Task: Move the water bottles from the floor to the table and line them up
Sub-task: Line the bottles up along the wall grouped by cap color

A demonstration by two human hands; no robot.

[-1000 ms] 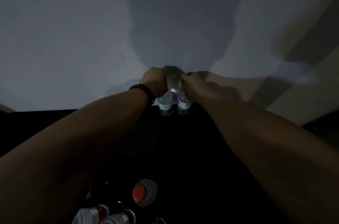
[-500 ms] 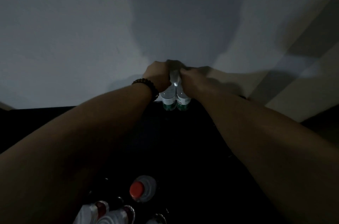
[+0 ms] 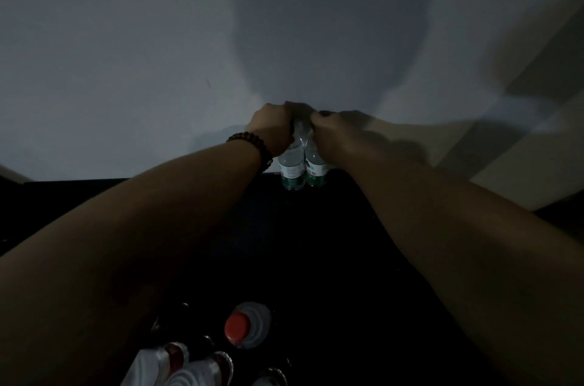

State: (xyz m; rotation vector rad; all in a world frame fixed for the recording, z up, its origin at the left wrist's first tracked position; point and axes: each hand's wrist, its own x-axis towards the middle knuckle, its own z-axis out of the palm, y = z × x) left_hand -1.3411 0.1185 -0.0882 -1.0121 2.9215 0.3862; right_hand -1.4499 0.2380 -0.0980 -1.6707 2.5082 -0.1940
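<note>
dim room, pale wall (image 3: 158, 54) behind, black table (image 3: 316, 243) running out from the camera to the wall. surface barely readable in this light.

left hand (image 3: 271, 129) closed around the upper part of the left bottle (image 3: 290, 169). right hand (image 3: 331, 133) closed the same way on the right bottle (image 3: 316, 167). fingers of both hands wrap round the far side, out of sight; knuckles face the camera. beaded bracelet (image 3: 252, 145) sits on the left wrist.

the 2 bottles stand upright below the fists, green labels showing, sides touching or nearly so, at the far edge of the table close to the wall. whether their bases are fully down cannot be told; the black top swallows them.

back toward the wrists and past them, at the near edge of the view, 1 red-capped bottle (image 3: 246, 325) seen from above, with more bottles (image 3: 189, 366) beside it, lower down, probably on the floor, not yet moved.

risks, as judged from here:
- release before the bases are flat: a bottle gripped high tips easily, and 1 falling would knock its neighbour.
- far edge of the table is hard to make out; a base set partly over the gap at the wall could drop behind.
- withdrawing both fists at once, with the bottles this close between them, could drag 1 off line or topple it.
- poor light makes the alignment a guess; the row may start crooked and later bottles would follow it.
- forearms pass over the waiting bottles below; a low return could clip a cap.
</note>
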